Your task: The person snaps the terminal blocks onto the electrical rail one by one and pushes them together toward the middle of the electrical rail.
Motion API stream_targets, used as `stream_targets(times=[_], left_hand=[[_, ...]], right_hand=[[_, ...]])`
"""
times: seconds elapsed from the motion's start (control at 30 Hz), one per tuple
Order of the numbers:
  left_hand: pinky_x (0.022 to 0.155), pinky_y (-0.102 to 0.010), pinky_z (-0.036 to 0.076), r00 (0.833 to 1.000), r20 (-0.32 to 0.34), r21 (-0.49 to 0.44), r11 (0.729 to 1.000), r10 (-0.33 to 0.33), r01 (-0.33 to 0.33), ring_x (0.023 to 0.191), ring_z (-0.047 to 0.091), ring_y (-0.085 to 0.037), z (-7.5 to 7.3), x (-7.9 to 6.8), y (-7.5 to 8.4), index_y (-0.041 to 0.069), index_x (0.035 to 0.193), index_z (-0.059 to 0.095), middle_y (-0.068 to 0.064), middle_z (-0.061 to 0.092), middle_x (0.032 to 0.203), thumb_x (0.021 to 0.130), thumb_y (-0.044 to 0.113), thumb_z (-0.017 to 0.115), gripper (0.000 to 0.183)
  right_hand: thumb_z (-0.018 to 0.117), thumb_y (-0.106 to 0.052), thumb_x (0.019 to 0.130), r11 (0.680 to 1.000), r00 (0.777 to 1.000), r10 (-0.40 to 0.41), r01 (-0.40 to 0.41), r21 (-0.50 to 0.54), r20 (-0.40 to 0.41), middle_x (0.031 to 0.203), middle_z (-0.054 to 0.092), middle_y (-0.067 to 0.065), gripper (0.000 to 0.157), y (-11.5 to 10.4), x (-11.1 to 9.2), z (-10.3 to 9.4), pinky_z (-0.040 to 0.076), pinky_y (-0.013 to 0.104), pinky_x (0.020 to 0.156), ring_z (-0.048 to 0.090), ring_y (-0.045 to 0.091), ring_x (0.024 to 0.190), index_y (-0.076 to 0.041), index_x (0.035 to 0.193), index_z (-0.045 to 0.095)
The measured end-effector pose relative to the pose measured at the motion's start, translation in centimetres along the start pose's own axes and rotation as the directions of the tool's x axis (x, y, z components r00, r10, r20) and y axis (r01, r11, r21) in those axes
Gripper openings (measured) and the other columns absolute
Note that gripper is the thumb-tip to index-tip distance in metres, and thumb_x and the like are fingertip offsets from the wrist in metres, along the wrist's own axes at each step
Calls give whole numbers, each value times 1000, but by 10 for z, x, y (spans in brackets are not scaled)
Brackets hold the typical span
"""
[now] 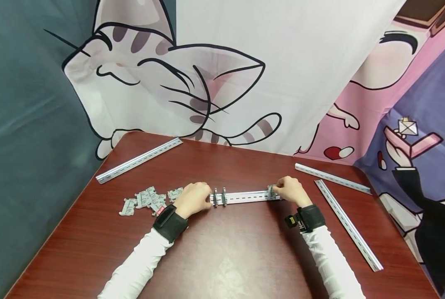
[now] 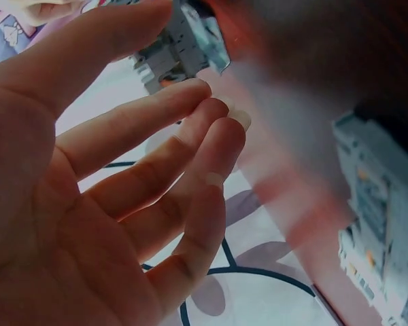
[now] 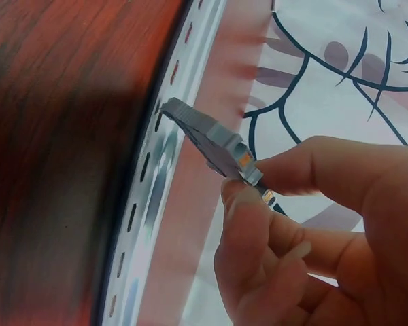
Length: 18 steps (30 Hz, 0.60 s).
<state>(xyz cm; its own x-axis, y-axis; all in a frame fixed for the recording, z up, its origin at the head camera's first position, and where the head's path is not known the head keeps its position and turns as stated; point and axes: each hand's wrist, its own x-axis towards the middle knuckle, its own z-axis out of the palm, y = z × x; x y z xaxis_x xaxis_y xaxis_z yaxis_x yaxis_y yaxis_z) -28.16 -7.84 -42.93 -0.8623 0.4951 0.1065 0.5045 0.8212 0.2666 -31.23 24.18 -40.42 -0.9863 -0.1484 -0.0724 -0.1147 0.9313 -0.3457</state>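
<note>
A slotted metal DIN rail (image 1: pixel 246 197) lies crosswise at the middle of the table. Two grey terminal blocks (image 1: pixel 220 197) stand upright near its left end. Beside that end is my left hand (image 1: pixel 194 199); in the left wrist view its fingers (image 2: pixel 190 146) are loosely bent, with no object visible between thumb and fingers. My right hand (image 1: pixel 292 191) pinches another grey terminal block (image 3: pixel 214 139) between thumb and fingertips at the rail's right part. That block is tilted in the right wrist view, its far end over the rail; whether it is latched I cannot tell.
Several loose terminal blocks (image 1: pixel 147 198) lie flat left of my left hand. One long rail (image 1: pixel 140 160) rests at the back left. On the right are two more, a rear rail (image 1: pixel 332 178) and a front rail (image 1: pixel 347 224). A printed cloth (image 1: pixel 222 25) hangs behind the table.
</note>
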Motion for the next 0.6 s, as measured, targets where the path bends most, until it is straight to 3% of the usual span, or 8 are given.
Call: stream_targets(times=[0.3,0.6], left_hand=[[67,-43,49,999,-35,54,999,10,-8,76,64,-27,11,1,4,9,72,67,-6,64,78,70,25,84,23],[66,-43,48,998,-66,59,998,16,-12,78,63,-29,16,2,3,7,75,67,-8,64,81,74,21,82,20]], right_hand=[[67,-22,81,997,997,48,-45,-58,53,58,57,-3,20,0,7,-2,37,27,50,51,13,53,-9,66,67],[69,-21,79,992,996,88,-87,-96,8,65,62,4,16,-2,7,2,39,30,52,55,19,60,-9,68,68]])
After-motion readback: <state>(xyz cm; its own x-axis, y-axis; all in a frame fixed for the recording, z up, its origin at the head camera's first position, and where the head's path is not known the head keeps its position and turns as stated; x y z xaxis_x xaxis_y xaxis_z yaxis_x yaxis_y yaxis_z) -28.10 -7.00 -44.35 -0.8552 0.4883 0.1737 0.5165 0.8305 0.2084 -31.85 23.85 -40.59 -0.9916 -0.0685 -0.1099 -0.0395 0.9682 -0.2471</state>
